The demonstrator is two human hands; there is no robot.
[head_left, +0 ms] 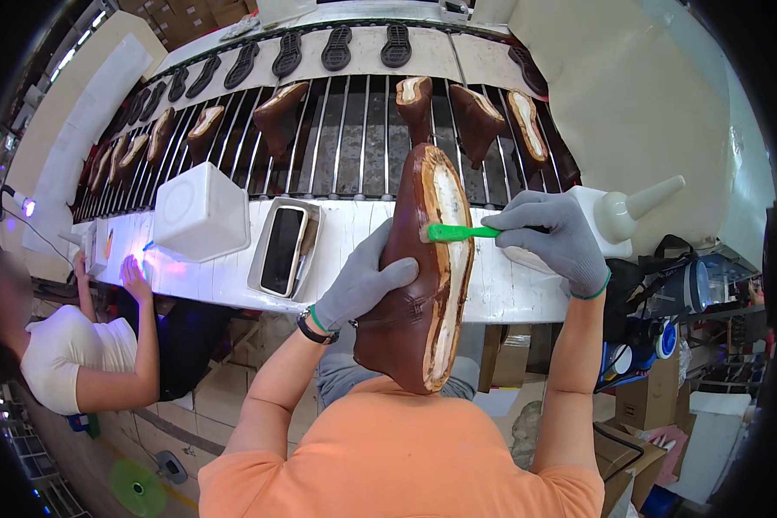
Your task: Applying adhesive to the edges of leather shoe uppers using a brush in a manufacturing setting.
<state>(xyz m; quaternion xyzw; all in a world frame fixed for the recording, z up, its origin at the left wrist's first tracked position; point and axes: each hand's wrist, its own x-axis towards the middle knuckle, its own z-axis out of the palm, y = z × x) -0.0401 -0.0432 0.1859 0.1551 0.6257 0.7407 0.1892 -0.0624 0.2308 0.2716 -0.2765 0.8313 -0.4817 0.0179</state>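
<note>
The left hand [363,281], in a grey glove, was clasped around the side of a brown boot [397,302], which was held up in front of the chest, over the table's near edge. The gloved right hand [557,237] pinched a green brush [457,233], its head against the boot's rim. The boot was smooth and dark, its underside turned rightward, with a tan border around a whitish middle. Beside the right hand stood a white bottle [604,220] with a long nozzle, its contents hidden. To the left, an open white box [318,226] held a phone [282,250]; next to it was a white tub [198,211], its inside out of view. Beyond the white table [501,298], more boots [281,116] rested on metal bars [364,138], with black soles [337,47] lined up behind. A co-worker [86,358] sat at left.
</note>
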